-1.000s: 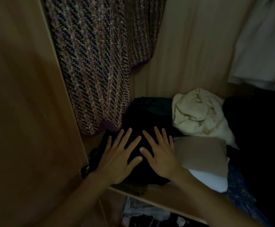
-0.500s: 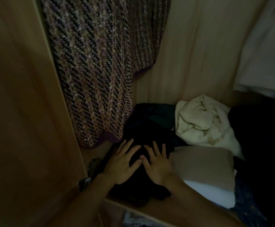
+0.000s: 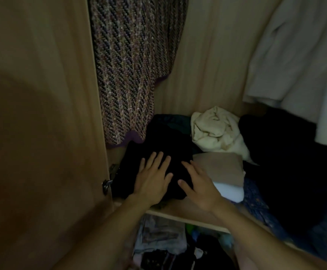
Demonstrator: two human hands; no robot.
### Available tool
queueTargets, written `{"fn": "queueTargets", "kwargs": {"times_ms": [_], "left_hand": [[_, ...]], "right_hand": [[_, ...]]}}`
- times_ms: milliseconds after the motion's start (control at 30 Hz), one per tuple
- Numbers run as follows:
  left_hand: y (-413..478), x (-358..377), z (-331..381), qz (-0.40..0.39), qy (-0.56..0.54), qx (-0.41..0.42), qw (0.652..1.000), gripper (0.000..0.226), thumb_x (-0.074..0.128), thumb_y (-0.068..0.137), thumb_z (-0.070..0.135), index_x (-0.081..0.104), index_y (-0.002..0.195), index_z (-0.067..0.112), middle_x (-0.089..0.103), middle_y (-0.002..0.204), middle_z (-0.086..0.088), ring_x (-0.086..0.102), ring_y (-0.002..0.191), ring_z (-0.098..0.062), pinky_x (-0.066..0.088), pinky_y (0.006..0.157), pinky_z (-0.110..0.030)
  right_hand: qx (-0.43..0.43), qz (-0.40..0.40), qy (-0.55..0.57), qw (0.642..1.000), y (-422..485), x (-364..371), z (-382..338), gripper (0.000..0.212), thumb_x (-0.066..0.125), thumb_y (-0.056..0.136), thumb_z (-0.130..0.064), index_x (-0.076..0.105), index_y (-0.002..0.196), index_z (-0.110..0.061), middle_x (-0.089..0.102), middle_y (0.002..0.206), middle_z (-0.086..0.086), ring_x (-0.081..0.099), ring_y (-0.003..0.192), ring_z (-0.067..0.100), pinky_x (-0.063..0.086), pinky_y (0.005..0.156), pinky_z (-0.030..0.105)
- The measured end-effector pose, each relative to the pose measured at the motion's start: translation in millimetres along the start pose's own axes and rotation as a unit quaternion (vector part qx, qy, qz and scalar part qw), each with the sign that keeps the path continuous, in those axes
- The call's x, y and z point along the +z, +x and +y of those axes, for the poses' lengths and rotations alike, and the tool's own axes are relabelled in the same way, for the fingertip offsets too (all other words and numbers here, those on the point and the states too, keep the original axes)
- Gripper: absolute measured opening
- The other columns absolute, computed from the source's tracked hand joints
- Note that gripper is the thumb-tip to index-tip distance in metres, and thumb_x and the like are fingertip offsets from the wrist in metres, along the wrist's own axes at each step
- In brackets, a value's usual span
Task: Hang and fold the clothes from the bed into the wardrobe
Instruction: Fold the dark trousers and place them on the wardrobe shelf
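**Settling the black fold on the wardrobe shelf**

To my mind this step is going best with even, flat pressure, easing the fold back from the front edge of the shelf [image 3: 188, 215]. My left hand [image 3: 152, 178] is lying wide and flat on the folded black garment [image 3: 158, 145] at the front left corner. My right hand [image 3: 199, 186], equally spread and holding nothing, is meeting its right side, though I cannot tell how firmly. A beige folded piece [image 3: 219, 168] is sitting just beside, and a cream bundle [image 3: 215, 129] behind.
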State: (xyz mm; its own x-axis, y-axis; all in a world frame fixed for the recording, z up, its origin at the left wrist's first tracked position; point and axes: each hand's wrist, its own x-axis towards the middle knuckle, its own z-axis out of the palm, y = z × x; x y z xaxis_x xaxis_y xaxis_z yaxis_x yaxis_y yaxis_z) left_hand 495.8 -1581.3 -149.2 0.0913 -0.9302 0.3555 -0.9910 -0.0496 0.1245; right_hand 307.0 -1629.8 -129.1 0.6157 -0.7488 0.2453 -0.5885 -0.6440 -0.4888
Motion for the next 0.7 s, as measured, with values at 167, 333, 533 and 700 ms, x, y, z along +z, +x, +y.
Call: {"fn": "queueTargets", "kwargs": {"times_ms": [167, 333, 533, 700], "left_hand": [[-25, -16, 30, -0.014, -0.028, 0.034, 0.999, 0.06, 0.027, 0.104, 0.052, 0.02, 0.159, 0.028, 0.011, 0.167, 0.0, 0.005, 0.153, -0.021, 0.006, 0.124, -0.048], [-52, -40, 49, -0.021, -0.032, 0.052, 0.998, 0.068, 0.026, 0.097, 0.068, 0.03, 0.155, 0.032, 0.016, 0.166, 0.003, 0.007, 0.153, -0.019, 0.005, 0.123, -0.051], [-92, -69, 100, -0.039, -0.025, 0.021, 0.999, 0.075, 0.022, 0.091, 0.078, 0.03, 0.154, 0.038, 0.017, 0.166, 0.005, 0.006, 0.153, -0.019, 0.002, 0.122, -0.054], [-142, -80, 160, -0.065, -0.013, 0.02, 0.998, 0.085, 0.01, 0.081, 0.087, 0.032, 0.15, 0.043, 0.021, 0.164, 0.007, 0.011, 0.152, -0.025, 0.008, 0.117, -0.063]], "right_hand": [[-0.024, 0.034, 0.009, 0.999, -31, -23, -3, 0.059, 0.047, 0.101, -0.042, 0.027, 0.154, -0.023, 0.035, 0.154, 0.004, 0.033, 0.138, 0.019, 0.029, 0.112, 0.031], [-0.038, 0.07, 0.005, 0.997, -65, -44, -5, 0.058, 0.051, 0.1, -0.037, 0.029, 0.152, -0.022, 0.041, 0.147, 0.008, 0.035, 0.127, 0.012, 0.023, 0.098, 0.019], [-0.022, 0.093, -0.043, 0.995, -135, -88, 4, 0.061, 0.05, 0.1, -0.04, 0.028, 0.153, -0.022, 0.033, 0.155, 0.009, 0.031, 0.14, 0.025, 0.028, 0.108, 0.031], [0.018, 0.09, -0.057, 0.994, -207, -107, 16, 0.062, 0.043, 0.1, -0.05, 0.023, 0.154, -0.029, 0.023, 0.161, 0.004, 0.024, 0.145, 0.027, 0.037, 0.109, 0.046]]}}
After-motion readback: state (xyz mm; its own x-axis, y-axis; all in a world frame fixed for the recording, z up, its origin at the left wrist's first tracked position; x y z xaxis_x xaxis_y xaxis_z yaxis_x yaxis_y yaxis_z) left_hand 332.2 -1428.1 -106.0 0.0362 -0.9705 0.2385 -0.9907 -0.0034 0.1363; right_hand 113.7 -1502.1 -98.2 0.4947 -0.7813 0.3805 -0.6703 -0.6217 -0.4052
